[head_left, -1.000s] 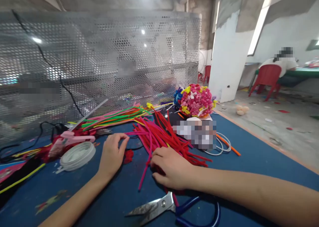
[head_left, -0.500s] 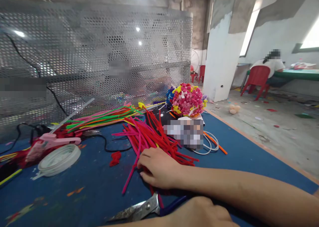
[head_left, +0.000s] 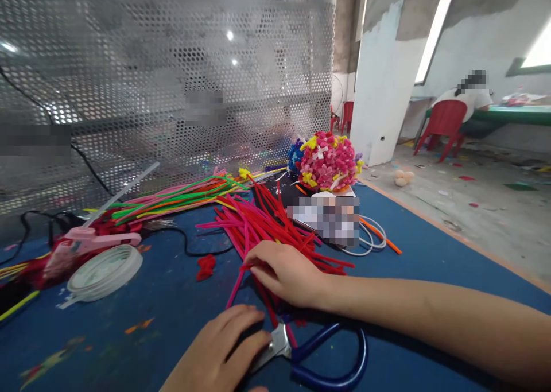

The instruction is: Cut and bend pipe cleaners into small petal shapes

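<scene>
The left hand (head_left: pixel 224 346) has been moved from across the handles of the scissors (head_left: pixel 282 340), where it lay half a second ago, to their blade side, while the right hand (head_left: pixel 288 271) has been kept beside the pile of red and pink fuzzy stems (head_left: pixel 253 225). The scissors, lying on the blue table (head_left: pixel 163 300) just below the right hand, are thus mostly covered at the blades and bared at the handles; whether they are gripped cannot be told, since the left fingers are curled over the metal with their tips partly hidden. Between the right thumb and forefinger a red stem (head_left: pixel 247 267) is apparently pinched. By this, it seems, both hands are engaged, one at each thing.

Behind the table a perforated panel (head_left: pixel 258 65) is seen. In front of it a bundle of green, pink and orange stems (head_left: pixel 176 200) is laid, with a ball of flowers (head_left: pixel 329 162) set to the right. At the left, a pink glue gun (head_left: pixel 81 243) is placed near a pale ring-shaped roll (head_left: pixel 107 288). The scissors may be hindered by loose stems at the pivot; a small red scrap (head_left: pixel 205 267) is left apart
</scene>
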The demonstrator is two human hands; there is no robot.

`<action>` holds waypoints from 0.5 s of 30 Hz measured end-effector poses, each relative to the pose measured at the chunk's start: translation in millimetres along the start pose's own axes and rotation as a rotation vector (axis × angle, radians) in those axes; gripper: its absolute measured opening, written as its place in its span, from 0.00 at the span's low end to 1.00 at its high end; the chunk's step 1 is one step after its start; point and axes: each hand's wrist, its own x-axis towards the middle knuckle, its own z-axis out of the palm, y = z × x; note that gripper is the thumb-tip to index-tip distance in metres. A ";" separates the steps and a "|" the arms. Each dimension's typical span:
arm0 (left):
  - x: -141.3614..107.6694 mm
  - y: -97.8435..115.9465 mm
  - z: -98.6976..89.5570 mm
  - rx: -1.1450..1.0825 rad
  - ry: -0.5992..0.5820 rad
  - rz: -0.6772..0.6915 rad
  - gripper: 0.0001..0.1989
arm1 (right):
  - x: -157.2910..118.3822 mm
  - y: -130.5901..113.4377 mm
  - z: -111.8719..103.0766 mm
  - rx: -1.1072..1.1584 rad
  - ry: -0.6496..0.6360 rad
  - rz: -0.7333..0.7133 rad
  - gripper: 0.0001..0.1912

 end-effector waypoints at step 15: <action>-9.0 -27.3 -5.2 -0.237 -0.153 -0.434 0.14 | -9.3 1.6 -6.8 -0.018 0.076 0.011 0.09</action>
